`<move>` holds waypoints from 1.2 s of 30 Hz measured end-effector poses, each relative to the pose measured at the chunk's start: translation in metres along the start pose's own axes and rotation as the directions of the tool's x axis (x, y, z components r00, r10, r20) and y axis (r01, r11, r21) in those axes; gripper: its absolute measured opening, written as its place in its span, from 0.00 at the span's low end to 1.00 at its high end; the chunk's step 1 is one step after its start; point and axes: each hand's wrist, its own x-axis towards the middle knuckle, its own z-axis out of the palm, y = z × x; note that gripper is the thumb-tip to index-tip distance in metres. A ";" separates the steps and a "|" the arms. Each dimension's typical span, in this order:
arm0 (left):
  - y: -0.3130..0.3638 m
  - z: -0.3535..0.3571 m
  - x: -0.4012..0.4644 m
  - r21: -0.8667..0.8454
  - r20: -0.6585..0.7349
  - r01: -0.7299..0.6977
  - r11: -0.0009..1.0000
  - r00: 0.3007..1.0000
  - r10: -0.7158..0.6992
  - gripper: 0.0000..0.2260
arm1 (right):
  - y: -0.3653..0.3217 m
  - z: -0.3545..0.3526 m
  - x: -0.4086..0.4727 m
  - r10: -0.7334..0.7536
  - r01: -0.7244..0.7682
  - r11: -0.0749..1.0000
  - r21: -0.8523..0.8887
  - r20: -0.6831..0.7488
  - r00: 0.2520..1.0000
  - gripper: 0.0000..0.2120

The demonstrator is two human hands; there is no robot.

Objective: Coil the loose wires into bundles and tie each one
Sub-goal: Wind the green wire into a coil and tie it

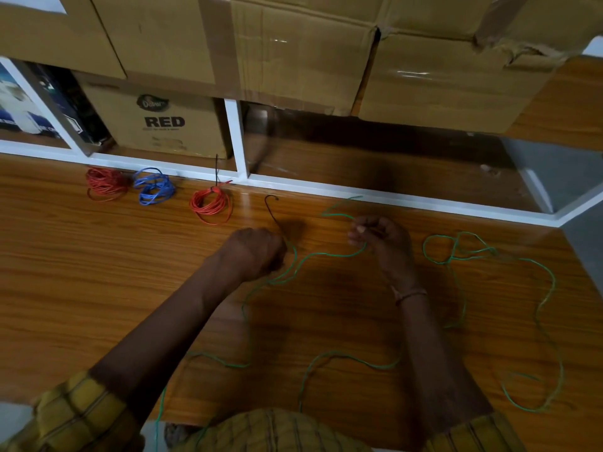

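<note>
A long loose green wire sprawls over the wooden table, with loops at the right and strands running toward my body. My left hand is curled into a fist and grips the green wire, and a thin black tie sticks up from that fist. My right hand pinches the same wire a little to the right, its end curving off behind the fingers. At the back left lie three coiled bundles: a red one, a blue one, and a second red one with a black tie round it.
Large cardboard boxes stack up behind the table on a white-framed shelf. A box printed RED sits in a lower compartment. The table's right edge meets a grey floor.
</note>
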 end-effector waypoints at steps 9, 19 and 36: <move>-0.019 -0.003 0.009 -0.583 -0.501 -0.389 0.713 0.863 0.063 0.16 | -0.038 0.032 -0.015 0.038 -0.124 0.949 0.289 0.286 0.957 0.12; -0.038 -0.012 -0.027 -0.850 -0.393 -0.352 -0.391 0.919 0.026 0.14 | -0.053 0.096 -0.001 0.060 -0.074 0.990 0.120 0.116 0.991 0.06; -0.151 0.014 -0.033 -0.895 -0.423 -0.384 0.226 0.892 -0.162 0.16 | -0.067 0.198 -0.071 0.388 0.007 0.850 -0.527 0.634 0.669 0.11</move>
